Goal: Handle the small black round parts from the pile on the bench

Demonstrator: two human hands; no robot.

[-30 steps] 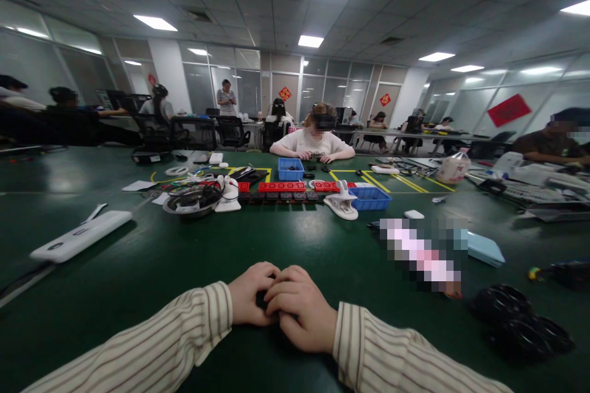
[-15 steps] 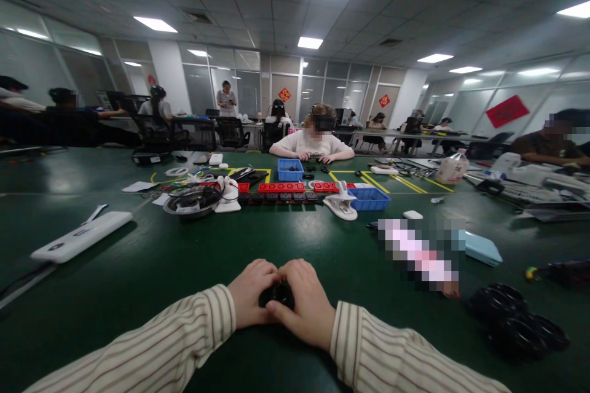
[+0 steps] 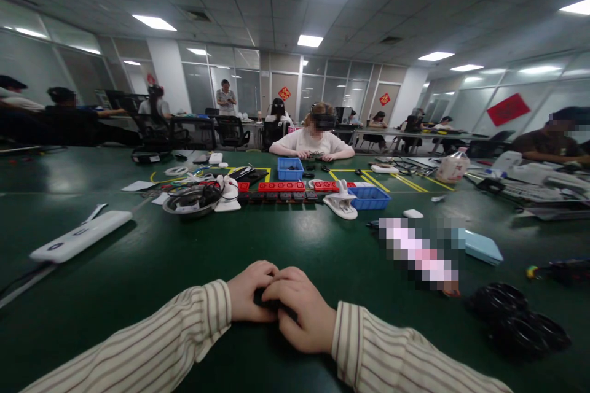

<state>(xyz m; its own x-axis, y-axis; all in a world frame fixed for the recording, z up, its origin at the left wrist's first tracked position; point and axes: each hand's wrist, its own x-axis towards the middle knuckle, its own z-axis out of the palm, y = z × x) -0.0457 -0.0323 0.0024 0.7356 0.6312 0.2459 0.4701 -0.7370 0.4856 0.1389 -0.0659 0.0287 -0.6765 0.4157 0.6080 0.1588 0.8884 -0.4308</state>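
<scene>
In front of me, low over the green table (image 3: 193, 264), both hands meet around a small black round part (image 3: 267, 301). Only a dark sliver of it shows between the fingers, so its exact kind is hidden. My left hand (image 3: 251, 291) is closed round its left side. My right hand (image 3: 304, 310) lies over its top and right side with bent fingers, touching the left fingertips. Off to the right, several glossy black ring-shaped parts (image 3: 520, 322) lie clustered on the table.
A white power strip (image 3: 83, 236) lies at left. Ahead are a metal bowl of cables (image 3: 191, 202), red socket strips (image 3: 281, 187), a white clip stand (image 3: 342, 199) and blue bins (image 3: 369, 198). A light-blue case (image 3: 482, 247) lies at right. Another person (image 3: 311, 141) sits opposite.
My right hand's fingers have bent and slid over the black part, covering most of it; its thumb has drawn back. My left hand has barely moved.
</scene>
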